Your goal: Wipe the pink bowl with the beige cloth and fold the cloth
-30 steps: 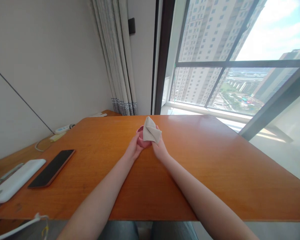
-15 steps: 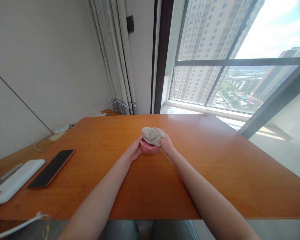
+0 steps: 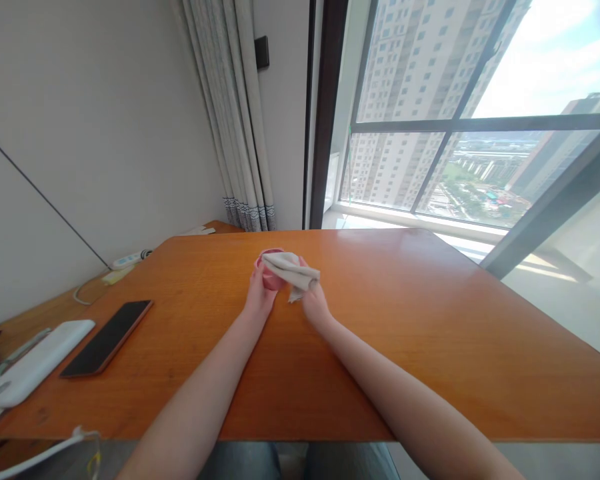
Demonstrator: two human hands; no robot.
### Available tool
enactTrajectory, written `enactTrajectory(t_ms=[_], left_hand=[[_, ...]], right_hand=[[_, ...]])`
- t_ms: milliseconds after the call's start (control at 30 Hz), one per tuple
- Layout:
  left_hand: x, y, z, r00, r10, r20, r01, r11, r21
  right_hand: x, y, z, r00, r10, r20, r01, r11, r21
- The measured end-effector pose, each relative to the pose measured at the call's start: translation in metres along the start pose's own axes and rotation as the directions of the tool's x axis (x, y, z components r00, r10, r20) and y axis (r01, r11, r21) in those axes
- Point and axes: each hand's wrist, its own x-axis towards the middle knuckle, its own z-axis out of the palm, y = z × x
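Pink bowl (image 3: 271,281) shifted L, cloth (image 3: 286,267) now trailing off its R side. L hand (image 3: 258,292) curled round bowl, R hand (image 3: 316,303) gripping cloth, over tabletop (image 3: 405,333). Prob. mid-job: neither item released yet.

The bench (image 3: 430,320) has a broad, orange-brown wooden top with a smooth, glossy surface; pale reflected light whitens its far right part, and its near side looks darker. Small dark marks show in the wood at the near left. On the left part lies a smartphone (image 3: 107,339), its black screen facing up and a reddish edge showing, set at a slant with its far end toward the right. Just left of it, well apart from the far edge, a flat white slab-shaped device (image 3: 37,367) lies at a similar slant.
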Motion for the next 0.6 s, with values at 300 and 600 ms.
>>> enactTrajectory(t_ms=[300,600], left_hand=[[-0.022,-0.003,0.019,0.951,-0.248,0.186,0.240,0.969,0.065],[-0.022,-0.014,0.017,0.981,0.013,0.194,-0.017,1.000,0.019]], right_hand=[[0.029,0.018,-0.029,0.926,0.267,-0.266,-0.204,0.948,0.243],[-0.004,0.001,0.017,0.910,0.285,-0.300,-0.247,0.956,0.159]])
